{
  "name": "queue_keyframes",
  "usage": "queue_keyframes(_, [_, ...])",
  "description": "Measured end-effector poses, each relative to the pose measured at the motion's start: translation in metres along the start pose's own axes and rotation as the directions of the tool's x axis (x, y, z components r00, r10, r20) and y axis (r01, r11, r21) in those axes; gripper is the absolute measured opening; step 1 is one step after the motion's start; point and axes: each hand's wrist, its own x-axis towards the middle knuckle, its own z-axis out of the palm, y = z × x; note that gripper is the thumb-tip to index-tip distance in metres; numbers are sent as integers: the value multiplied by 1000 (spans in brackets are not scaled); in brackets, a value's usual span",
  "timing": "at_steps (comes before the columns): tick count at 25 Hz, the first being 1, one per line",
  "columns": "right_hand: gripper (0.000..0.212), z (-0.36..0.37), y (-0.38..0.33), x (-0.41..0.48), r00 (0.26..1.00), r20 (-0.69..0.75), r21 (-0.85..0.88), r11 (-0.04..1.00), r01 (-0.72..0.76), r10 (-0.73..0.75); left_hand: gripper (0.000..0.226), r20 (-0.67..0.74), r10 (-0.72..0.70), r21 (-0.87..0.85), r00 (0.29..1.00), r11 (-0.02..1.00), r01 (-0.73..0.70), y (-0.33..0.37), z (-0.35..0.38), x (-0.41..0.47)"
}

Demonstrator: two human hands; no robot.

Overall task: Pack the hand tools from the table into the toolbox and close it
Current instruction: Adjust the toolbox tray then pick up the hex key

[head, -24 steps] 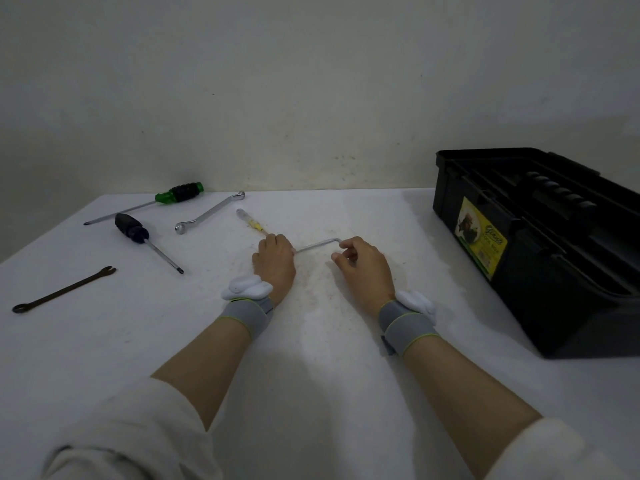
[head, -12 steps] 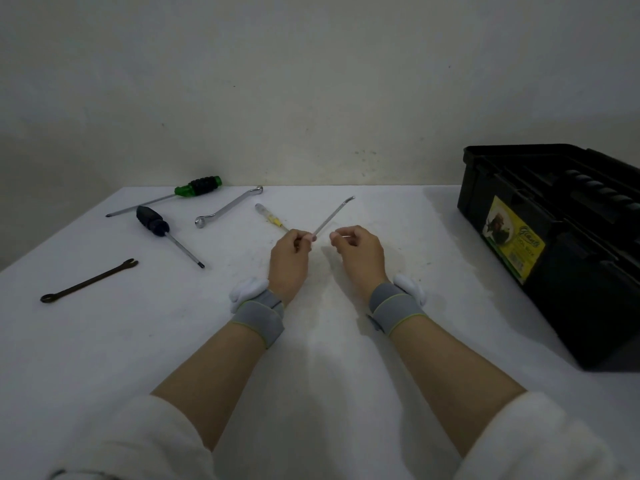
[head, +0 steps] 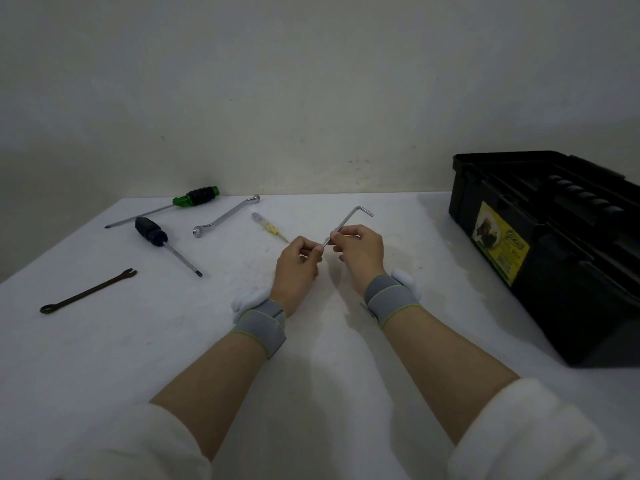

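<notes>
While held above the middle of the white table [head: 173, 341], pinched thin silver L-shaped hex key [head: 347, 221] low on its shaft with right hand [head: 360, 252], with curled fingertips of left hand [head: 298, 268] on its bottom tip; probably for passing rightward toward closed black plastic toolbox [head: 554, 271] at right edge.

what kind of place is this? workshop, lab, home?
Likely a staged recording setup, not a working shop: a white table against a blank wall, a few tools such as a green-handled screwdriver spaced out on it, one black toolbox.
</notes>
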Motion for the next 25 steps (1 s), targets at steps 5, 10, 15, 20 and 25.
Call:
queue_keyframes(5, [5,-25,-28,9,1000,16,61,998,1,-2,11,70,13,-78,997,997,-8,19,23,-1])
queue_keyframes(10, [8,-63,-77,24,994,-42,75,992,103,-100,17,33,12,-153,999,988,-7,61,46,20])
queue_keyframes(15, [8,-111,-122,35,977,-93,55,979,198,-192,19,59,89,-192,994,978,-76,106,77,38])
queue_keyframes(20, [18,-160,-146,38,970,-140,42,977,208,-201,18,97,179,-224,979,962,-154,142,120,38])
queue_keyframes(25, [4,-203,-146,36,963,-180,8,979,203,-199,22,181,209,-193,961,966,-173,147,162,22])
